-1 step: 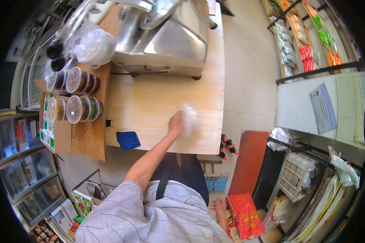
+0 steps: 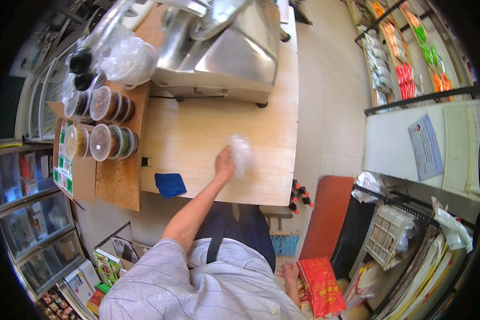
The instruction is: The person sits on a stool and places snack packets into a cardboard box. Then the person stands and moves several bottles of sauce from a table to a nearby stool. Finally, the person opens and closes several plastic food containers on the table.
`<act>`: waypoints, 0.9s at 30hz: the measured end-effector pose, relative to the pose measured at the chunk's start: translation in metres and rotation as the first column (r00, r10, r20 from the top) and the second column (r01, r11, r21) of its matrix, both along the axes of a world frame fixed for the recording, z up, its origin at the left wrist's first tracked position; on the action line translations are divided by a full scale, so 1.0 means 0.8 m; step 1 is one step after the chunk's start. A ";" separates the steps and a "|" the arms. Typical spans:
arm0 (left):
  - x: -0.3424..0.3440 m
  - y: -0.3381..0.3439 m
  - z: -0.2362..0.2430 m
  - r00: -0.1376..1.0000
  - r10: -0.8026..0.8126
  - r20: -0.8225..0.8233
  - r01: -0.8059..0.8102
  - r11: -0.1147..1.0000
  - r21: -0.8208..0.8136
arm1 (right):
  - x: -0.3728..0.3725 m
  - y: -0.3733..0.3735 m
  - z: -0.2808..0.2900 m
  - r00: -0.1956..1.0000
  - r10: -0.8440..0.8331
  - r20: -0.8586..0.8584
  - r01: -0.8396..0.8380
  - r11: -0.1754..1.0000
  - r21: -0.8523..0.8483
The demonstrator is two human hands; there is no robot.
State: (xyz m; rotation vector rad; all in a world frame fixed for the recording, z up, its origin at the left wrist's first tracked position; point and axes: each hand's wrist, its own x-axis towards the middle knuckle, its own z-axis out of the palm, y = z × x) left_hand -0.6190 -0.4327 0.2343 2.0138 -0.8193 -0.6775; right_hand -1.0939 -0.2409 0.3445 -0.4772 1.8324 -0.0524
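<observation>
Over the pale wooden tabletop [image 2: 208, 125], my left hand [image 2: 225, 164] is closed on a crumpled whitish plastic bag [image 2: 242, 154]. Motion blurs the bag, so its exact form is hard to make out. My right hand [image 2: 288, 271] hangs low at my side, next to a red printed packet [image 2: 321, 288]. Its fingers look loosely apart with nothing in them. A folded blue cloth [image 2: 169, 184] lies at the table's near edge, left of my left forearm. Beyond my left hand stands a large stainless steel machine [image 2: 224, 64].
Stacked round tubs with clear lids [image 2: 113, 143] stand at the left, beside a cardboard box [image 2: 82, 178]. A clear plastic bag [image 2: 128, 61] sits behind them. Several red-capped bottles [image 2: 301, 194] are below the table's right corner. Shelves of packets [image 2: 405, 74] line the right.
My left hand has slid slightly left over the tabletop with the plastic bag. The view has shifted a little; my right hand stays at my side.
</observation>
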 end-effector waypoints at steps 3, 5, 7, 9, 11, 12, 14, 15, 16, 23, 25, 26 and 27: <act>0.099 0.041 -0.018 0.830 0.473 -0.296 -0.509 0.859 -0.053 | 0.001 -0.025 -0.008 0.999 0.032 -0.002 -0.032 0.999 -0.042; 0.163 0.057 -0.027 0.686 0.620 -0.381 -0.673 0.740 -0.009 | 0.000 -0.028 -0.020 0.997 0.080 -0.006 -0.080 0.994 -0.075; 0.220 0.083 -0.049 0.766 0.639 0.075 -0.637 0.738 0.224 | 0.018 -0.037 -0.014 0.995 0.101 0.014 -0.099 0.991 -0.084; 0.233 0.059 0.000 0.493 0.706 -0.508 -0.795 0.603 0.064 | 0.030 -0.032 -0.018 0.993 0.117 0.008 -0.116 0.989 -0.091; 0.269 0.059 0.009 0.433 0.743 -0.510 -0.802 0.576 0.158 | 0.049 -0.034 -0.005 0.991 0.134 0.014 -0.131 0.986 -0.107; 0.285 0.062 0.009 0.403 0.738 -0.541 -0.814 0.560 0.157 | 0.061 -0.035 0.003 0.990 0.140 0.017 -0.138 0.984 -0.115; 0.306 0.047 0.018 0.318 0.690 -0.650 -0.818 0.547 0.181 | 0.071 -0.024 0.003 0.993 0.116 0.015 -0.114 0.986 -0.118; 0.313 0.040 0.027 0.272 0.662 -0.699 -0.819 0.540 0.192 | 0.073 -0.019 0.003 0.994 0.105 0.015 -0.103 0.987 -0.120; 0.317 0.032 0.034 0.299 0.649 -0.700 -0.816 0.554 0.165 | 0.078 -0.016 0.005 0.993 0.114 0.005 -0.113 0.986 -0.124; 0.307 0.033 0.053 0.441 0.602 -0.665 -0.762 0.643 0.076 | 0.102 -0.014 0.016 0.981 0.195 -0.003 -0.191 0.956 -0.223; 0.282 0.048 0.051 0.482 0.559 -0.675 -0.701 0.708 0.085 | 0.106 -0.012 0.016 0.975 0.221 -0.016 -0.218 0.944 -0.248; 0.263 0.057 0.060 0.512 0.522 -0.682 -0.660 0.747 0.077 | 0.110 -0.012 0.019 0.971 0.235 -0.034 -0.236 0.939 -0.251; 0.242 0.069 0.078 0.538 0.484 -0.690 -0.618 0.783 0.068 | 0.119 -0.015 0.027 0.967 0.251 -0.052 -0.256 0.932 -0.255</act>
